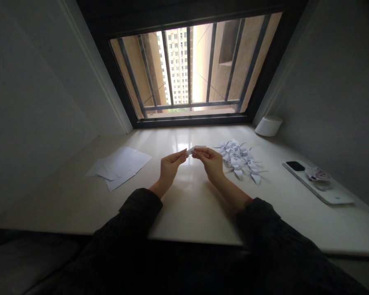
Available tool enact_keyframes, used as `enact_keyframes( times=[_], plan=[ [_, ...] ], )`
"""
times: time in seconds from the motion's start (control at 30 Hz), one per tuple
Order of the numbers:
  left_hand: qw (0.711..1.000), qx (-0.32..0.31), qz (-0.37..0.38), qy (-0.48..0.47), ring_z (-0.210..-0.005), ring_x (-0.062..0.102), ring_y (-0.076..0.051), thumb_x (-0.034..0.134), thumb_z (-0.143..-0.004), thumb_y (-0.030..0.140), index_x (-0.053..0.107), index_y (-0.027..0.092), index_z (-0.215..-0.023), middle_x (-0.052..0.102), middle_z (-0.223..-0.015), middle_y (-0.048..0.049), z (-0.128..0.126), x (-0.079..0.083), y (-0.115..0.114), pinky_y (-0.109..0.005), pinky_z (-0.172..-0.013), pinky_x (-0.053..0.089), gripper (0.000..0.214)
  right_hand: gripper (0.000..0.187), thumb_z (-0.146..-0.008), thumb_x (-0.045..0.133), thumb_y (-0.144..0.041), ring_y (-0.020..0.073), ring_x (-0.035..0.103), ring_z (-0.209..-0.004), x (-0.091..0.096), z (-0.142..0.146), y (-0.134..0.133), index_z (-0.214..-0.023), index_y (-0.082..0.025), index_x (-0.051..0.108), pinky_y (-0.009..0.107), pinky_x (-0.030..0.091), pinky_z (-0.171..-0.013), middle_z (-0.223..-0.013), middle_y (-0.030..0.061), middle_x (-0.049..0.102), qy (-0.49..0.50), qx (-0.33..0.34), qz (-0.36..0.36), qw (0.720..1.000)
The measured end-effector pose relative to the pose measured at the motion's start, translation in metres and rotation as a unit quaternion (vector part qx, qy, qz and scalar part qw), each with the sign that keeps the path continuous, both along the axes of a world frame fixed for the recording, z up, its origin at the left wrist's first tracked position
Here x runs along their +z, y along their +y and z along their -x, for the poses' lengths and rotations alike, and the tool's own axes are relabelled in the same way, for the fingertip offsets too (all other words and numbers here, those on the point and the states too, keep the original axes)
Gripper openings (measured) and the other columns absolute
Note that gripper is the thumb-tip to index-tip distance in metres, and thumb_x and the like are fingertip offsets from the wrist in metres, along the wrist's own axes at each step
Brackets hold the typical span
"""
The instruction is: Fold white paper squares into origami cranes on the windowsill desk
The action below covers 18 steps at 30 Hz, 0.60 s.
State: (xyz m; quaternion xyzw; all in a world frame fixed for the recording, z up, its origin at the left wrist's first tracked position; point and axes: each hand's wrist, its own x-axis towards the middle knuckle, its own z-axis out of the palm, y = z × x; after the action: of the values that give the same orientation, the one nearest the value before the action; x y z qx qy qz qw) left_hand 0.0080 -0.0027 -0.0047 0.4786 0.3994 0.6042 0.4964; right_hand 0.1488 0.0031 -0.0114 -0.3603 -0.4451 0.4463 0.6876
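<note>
Left hand [171, 166], right hand [212, 162] — both pinching one folded paper [198, 147] | paper pile [237, 157] — overlapped, uncountable | one phone [313, 185]

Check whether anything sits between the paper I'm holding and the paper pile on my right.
Yes: your right hand, pinching the folded paper, stands between it and the pile in this view. Nothing else visible does.

Pale counter [190, 217]; loose paper sheets [129, 161]; heaped folded papers [235, 155]; phone [325, 191]; white cylinder [268, 126]
</note>
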Motion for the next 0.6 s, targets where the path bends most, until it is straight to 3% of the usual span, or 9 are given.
enact_keyframes(
  times=[0.23,0.43,0.6],
  plan=[
    [1.000,0.005,-0.009,-0.005,-0.084,0.068,-0.019,0.078,-0.063,0.032,0.073,0.020,-0.096,0.074,-0.091,-0.0069,0.0018,-0.0034,0.0019,-0.037,-0.084,0.051,0.035,0.028,-0.057,0.081,-0.035,0.0205,0.070,-0.072,-0.0012,0.0010,0.0008,-0.079,-0.020,0.072,0.040,0.056,-0.080,-0.076,0.0027,0.074,0.011,0.017,0.018,1.000],
    [0.999,-0.004,-0.016,0.029,-0.080,0.067,-0.017,0.079,-0.062,0.032,0.068,0.021,-0.109,0.074,-0.085,-0.0053,0.0038,-0.0040,0.0031,-0.036,-0.082,0.051,0.050,0.029,-0.058,0.080,-0.036,0.0213,0.070,-0.074,0.0004,-0.0013,-0.0006,-0.081,-0.020,0.072,0.041,0.055,-0.081,-0.075,0.0030,0.074,0.014,0.013,0.027,0.999],
    [1.000,0.007,-0.017,0.025,-0.085,0.067,-0.019,0.079,-0.061,0.032,0.072,0.019,-0.098,0.074,-0.090,-0.0072,0.0044,-0.0044,0.0025,-0.035,-0.082,0.051,0.040,0.028,-0.059,0.080,-0.035,0.0215,0.070,-0.074,-0.0011,-0.0021,0.0006,-0.081,-0.020,0.072,0.041,0.054,-0.081,-0.074,0.0032,0.074,0.000,0.009,0.019,1.000]
  ],
)
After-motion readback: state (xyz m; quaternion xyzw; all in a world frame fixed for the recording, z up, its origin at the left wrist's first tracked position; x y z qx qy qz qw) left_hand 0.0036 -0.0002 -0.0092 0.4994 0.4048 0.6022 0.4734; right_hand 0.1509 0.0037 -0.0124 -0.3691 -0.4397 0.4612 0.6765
